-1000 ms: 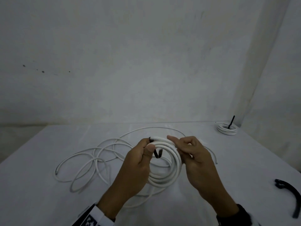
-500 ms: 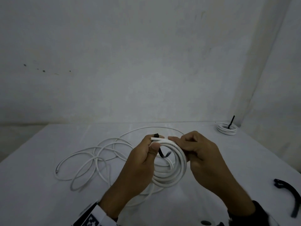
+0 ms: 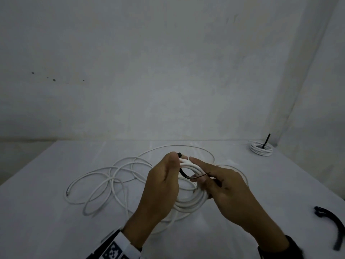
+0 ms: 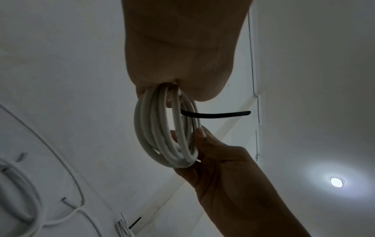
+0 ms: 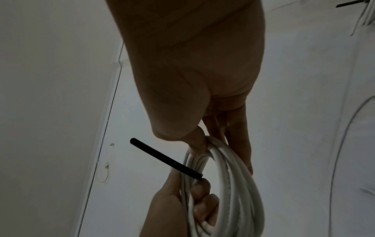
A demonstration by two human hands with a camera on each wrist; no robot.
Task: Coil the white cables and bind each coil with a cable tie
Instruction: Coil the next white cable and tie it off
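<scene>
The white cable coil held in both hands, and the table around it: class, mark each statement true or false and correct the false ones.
1. Both hands hold the round white cable coil. True.
2. The thin black cable tie lies flat on the table. False: it passes through the held coil.
3. A small tied white coil sits at the table's far right corner. True.
4. All cable on the white table is coiled. False: the loose white cable sprawls at left.
</scene>
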